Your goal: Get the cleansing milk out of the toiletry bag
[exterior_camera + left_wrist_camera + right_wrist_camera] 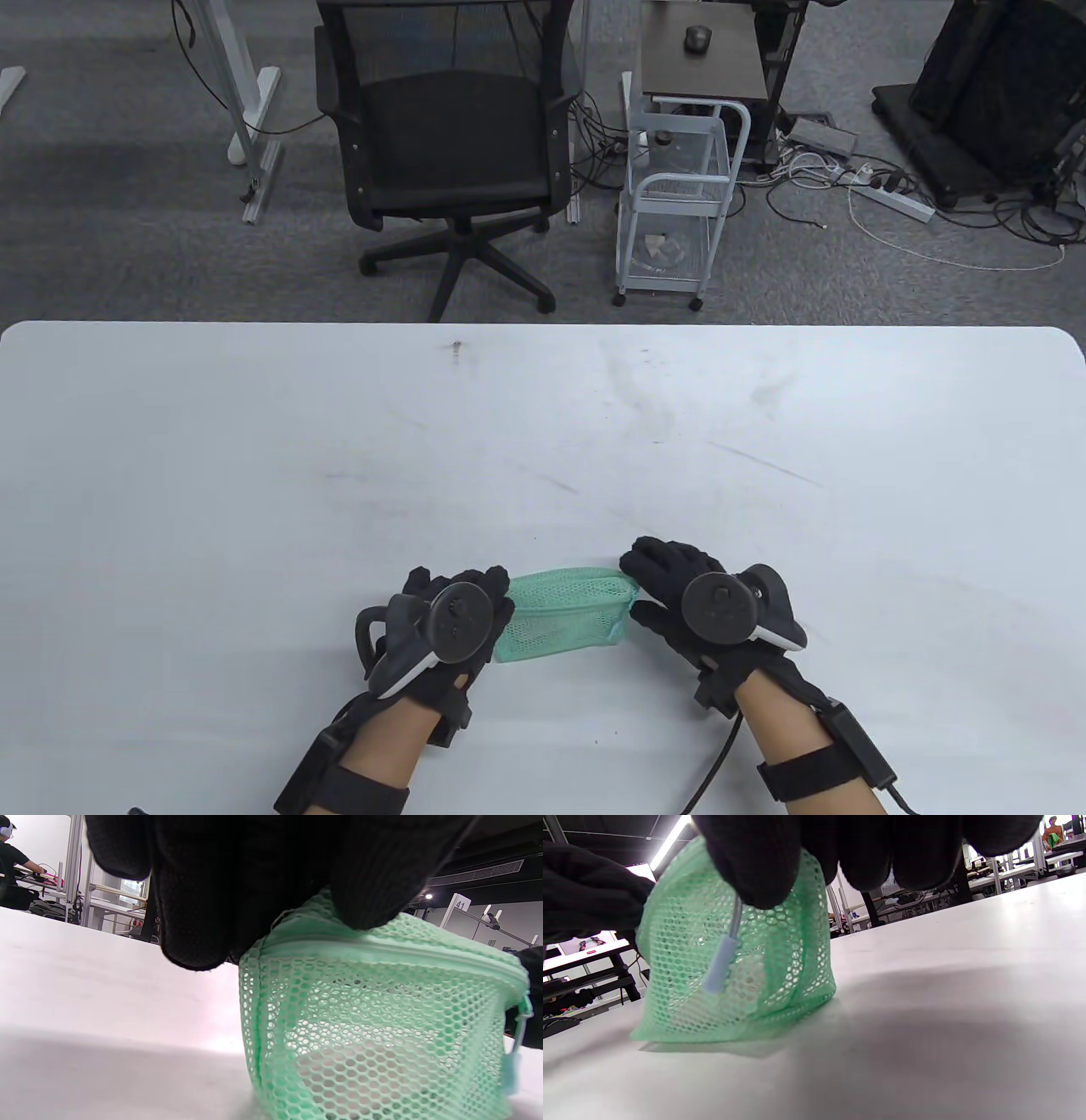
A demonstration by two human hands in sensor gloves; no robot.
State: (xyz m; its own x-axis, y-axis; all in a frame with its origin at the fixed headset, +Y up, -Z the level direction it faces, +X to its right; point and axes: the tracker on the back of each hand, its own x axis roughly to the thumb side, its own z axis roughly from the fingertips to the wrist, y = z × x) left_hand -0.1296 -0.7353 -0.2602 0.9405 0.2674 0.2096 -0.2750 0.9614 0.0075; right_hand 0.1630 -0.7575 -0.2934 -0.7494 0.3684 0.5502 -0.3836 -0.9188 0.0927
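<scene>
**Both hands on the mesh bag, zipper not yet opened**

The green mesh toiletry bag (564, 615) stands on the white table (543, 441), at about 6 o'clock of the table view, close to the near edge. The left hand (441, 628) is at the 9 o'clock end of the bag, the right hand (687, 594) at the 3 o'clock end.

In the left wrist view the left fingers (237, 891) are closed on the top corner of the bag and hold the mesh just above the zipper (382, 948). The zipper line looks closed along its whole visible length. In the right wrist view the right fingers (755, 861) are closed around the upper end of the zipper pull (719, 961), whose pale blue tab hangs down against the mesh.

The cleansing milk is not clearly visible. Through the mesh a pale shape (365, 1077) shows low in the bag, which is probably it, but I cannot tell for sure.

My judgement is that the step in hand is opening the zipper. To do it well, the left hand should keep the corner firmly and hold the bag in place, so that the soft mesh is tight along the zipper line. The right hand should pull along that line toward 9 o'clock, not upward. If the pull goes upward, the light bag may lift from the table or the mesh may fold and jam the slider. The opening should be long enough for the fingers to go in.
</scene>
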